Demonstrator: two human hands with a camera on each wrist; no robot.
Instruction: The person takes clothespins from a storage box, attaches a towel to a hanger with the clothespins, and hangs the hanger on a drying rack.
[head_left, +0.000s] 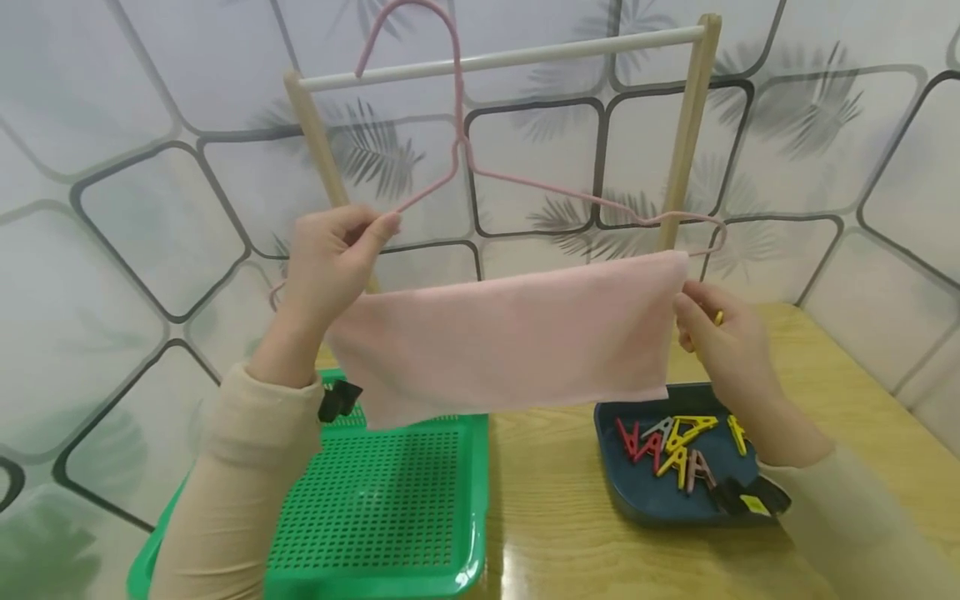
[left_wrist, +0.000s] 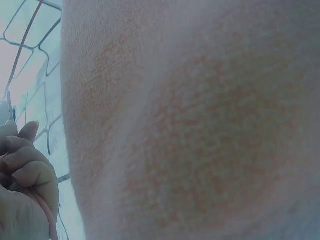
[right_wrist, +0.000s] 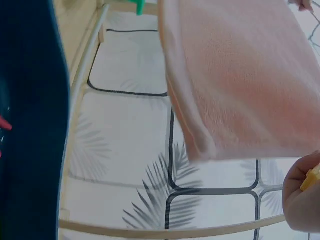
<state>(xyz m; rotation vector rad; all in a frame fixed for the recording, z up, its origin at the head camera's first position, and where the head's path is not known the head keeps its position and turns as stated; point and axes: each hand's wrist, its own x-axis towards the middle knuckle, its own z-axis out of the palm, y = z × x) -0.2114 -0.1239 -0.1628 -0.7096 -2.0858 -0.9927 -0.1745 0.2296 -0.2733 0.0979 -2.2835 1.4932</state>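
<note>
A pink towel (head_left: 517, 342) hangs folded over the lower bar of a pink wire hanger (head_left: 555, 187). My left hand (head_left: 333, 258) grips the hanger's left arm, above the towel's left end. Beside the towel's upper right corner, my right hand (head_left: 723, 333) holds a yellow clothespin (right_wrist: 312, 177), mostly hidden by the fingers; its fingertips are right at the cloth's edge. In the left wrist view the towel (left_wrist: 190, 125) fills most of the picture, with curled fingers at the left. The right wrist view shows the towel's folded side and lower edge.
A green perforated basket (head_left: 472, 500) stands at the left on the wooden table (head_left: 547, 500). At the right, a dark blue tray (head_left: 637, 504) holds several red, yellow, grey and pink clothespins (head_left: 678, 462). Behind the hanger stands a wooden rack with a white rail (head_left: 555, 54).
</note>
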